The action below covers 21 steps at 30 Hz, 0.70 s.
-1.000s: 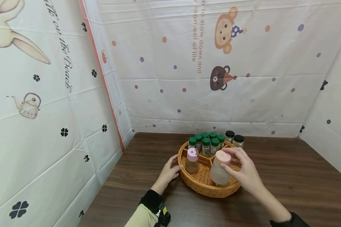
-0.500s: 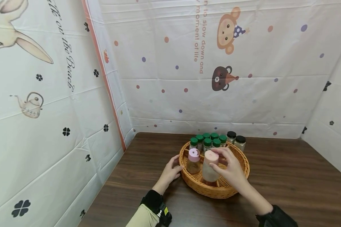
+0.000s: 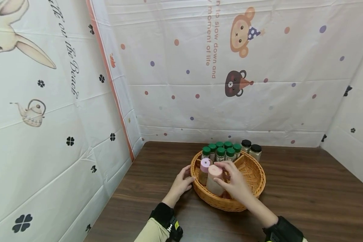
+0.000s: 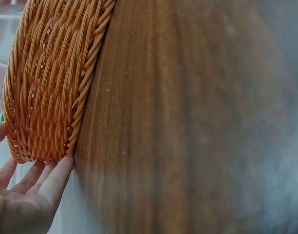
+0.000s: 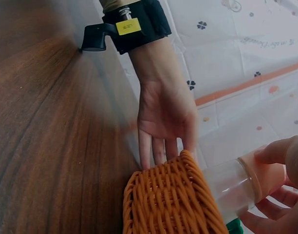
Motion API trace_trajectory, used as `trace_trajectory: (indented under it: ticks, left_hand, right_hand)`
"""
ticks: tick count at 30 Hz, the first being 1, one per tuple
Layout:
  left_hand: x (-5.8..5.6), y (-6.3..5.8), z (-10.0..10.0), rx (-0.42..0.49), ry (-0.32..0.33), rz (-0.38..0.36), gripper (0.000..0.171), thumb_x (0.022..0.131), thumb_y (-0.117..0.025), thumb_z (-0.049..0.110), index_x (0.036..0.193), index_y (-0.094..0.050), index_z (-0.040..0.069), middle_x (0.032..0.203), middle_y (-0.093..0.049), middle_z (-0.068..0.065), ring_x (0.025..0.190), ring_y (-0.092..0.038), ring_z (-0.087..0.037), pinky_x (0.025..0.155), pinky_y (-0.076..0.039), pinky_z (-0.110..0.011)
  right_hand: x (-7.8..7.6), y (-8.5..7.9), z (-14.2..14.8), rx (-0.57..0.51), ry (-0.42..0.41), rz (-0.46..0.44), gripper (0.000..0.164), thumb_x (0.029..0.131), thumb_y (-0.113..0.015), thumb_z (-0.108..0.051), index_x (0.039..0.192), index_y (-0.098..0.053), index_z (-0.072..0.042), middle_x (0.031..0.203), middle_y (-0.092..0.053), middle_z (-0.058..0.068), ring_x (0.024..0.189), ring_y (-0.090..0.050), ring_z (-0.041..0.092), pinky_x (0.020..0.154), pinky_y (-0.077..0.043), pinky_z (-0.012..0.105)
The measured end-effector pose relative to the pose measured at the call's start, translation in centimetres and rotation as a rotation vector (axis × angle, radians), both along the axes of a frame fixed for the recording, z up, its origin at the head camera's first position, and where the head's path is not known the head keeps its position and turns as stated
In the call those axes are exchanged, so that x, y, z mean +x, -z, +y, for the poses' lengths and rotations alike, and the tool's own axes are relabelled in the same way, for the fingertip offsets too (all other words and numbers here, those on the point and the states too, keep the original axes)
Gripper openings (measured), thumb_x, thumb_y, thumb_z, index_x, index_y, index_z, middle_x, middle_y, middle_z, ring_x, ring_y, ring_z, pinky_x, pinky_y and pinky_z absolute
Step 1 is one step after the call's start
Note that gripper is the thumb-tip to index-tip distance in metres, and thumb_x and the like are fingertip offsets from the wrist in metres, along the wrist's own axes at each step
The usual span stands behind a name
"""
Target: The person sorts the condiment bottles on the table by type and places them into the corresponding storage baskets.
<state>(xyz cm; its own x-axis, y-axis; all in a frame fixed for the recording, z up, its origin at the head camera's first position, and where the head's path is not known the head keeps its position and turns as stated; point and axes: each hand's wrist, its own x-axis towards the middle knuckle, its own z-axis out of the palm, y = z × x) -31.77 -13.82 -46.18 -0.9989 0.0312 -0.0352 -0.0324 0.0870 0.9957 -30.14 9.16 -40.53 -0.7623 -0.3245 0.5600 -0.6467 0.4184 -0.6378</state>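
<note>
A round wicker basket (image 3: 227,203) with dividers stands on the table. My right hand (image 3: 234,183) pinches the pink cap of a frosted seasoning bottle (image 3: 213,186), which is in the front left part of the basket; whether its base touches the bottom is hidden. Close beside it is a purple-capped seasoning bottle (image 3: 204,171) with brown contents, partly covered. My left hand (image 3: 179,183) rests against the basket's left side, its fingers fairly straight on the woven wall (image 4: 46,97) and its thumb by the rim. In the right wrist view, the pink cap (image 5: 266,173) sits between thumb and fingers.
Several green-capped spice jars (image 3: 220,153) are grouped in the basket's rear compartment. Two black-capped jars (image 3: 255,152) stand behind the basket at the right. A printed white cloth (image 3: 169,111) hangs around the dark wooden table (image 3: 302,181).
My right hand has carried the pink-capped seasoning bottle leftward across the basket, to beside the purple-capped one. The right part of the basket is now uncovered. My left hand has stayed at the basket's side.
</note>
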Motion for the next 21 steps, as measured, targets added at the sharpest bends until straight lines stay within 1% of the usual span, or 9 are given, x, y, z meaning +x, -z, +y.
trace_trajectory:
  ticks: [4, 7, 9, 12, 17, 21]
  left_hand:
    - [0.0, 0.1, 0.1, -0.001, 0.0, 0.0, 0.06, 0.097, -0.059, 0.012, 0.153, -0.038, 0.013, 0.152, -0.041, -0.024, 0.135, -0.049, -0.042, 0.098, -0.052, -0.057]
    - [0.1, 0.1, 0.2, -0.002, 0.002, 0.001, 0.06, 0.097, -0.059, 0.012, 0.153, -0.038, 0.013, 0.152, -0.041, -0.024, 0.135, -0.049, -0.042, 0.098, -0.052, -0.057]
    - [0.1, 0.1, 0.2, 0.002, 0.001, -0.002, 0.06, 0.097, -0.06, 0.012, 0.153, -0.038, 0.013, 0.152, -0.041, -0.024, 0.135, -0.049, -0.042, 0.098, -0.052, -0.057]
    - [0.1, 0.1, 0.2, -0.001, 0.0, -0.001, 0.06, 0.097, -0.06, 0.012, 0.153, -0.038, 0.014, 0.152, -0.041, -0.023, 0.135, -0.049, -0.042, 0.097, -0.052, -0.057]
    - [0.2, 0.0, 0.1, -0.007, -0.003, 0.0, 0.059, 0.098, -0.06, 0.012, 0.153, -0.038, 0.014, 0.151, -0.042, -0.023, 0.134, -0.05, -0.041, 0.097, -0.052, -0.057]
    - [0.1, 0.0, 0.1, -0.012, -0.002, 0.004, 0.059, 0.099, -0.059, 0.012, 0.153, -0.037, 0.014, 0.151, -0.043, -0.023, 0.133, -0.052, -0.04, 0.097, -0.052, -0.058]
  right_hand:
    - [0.0, 0.4, -0.1, 0.03, -0.003, -0.036, 0.046, 0.083, -0.079, -0.007, 0.126, -0.064, -0.003, 0.117, -0.058, 0.009, 0.098, -0.055, 0.008, 0.075, -0.057, 0.028]
    - [0.0, 0.7, 0.0, 0.04, -0.004, -0.082, 0.046, 0.084, -0.079, -0.007, 0.126, -0.063, -0.004, 0.118, -0.058, 0.009, 0.1, -0.057, 0.012, 0.078, -0.057, 0.027]
    - [0.0, 0.9, 0.1, 0.038, -0.002, -0.104, 0.046, 0.084, -0.079, -0.008, 0.127, -0.063, -0.004, 0.119, -0.058, 0.009, 0.103, -0.058, 0.016, 0.08, -0.058, 0.028]
    - [-0.2, 1.1, 0.4, 0.018, -0.005, -0.113, 0.046, 0.083, -0.079, -0.009, 0.126, -0.062, -0.004, 0.12, -0.057, 0.011, 0.108, -0.059, 0.022, 0.085, -0.059, 0.035]
    - [-0.3, 1.0, 0.9, -0.033, -0.031, -0.116, 0.048, 0.083, -0.079, -0.005, 0.126, -0.059, -0.001, 0.121, -0.057, 0.014, 0.107, -0.061, 0.029, 0.084, -0.06, 0.042]
    - [-0.3, 0.6, 1.4, -0.061, -0.052, -0.118, 0.045, 0.085, -0.077, -0.003, 0.125, -0.058, 0.001, 0.122, -0.056, 0.017, 0.107, -0.062, 0.034, 0.085, -0.059, 0.044]
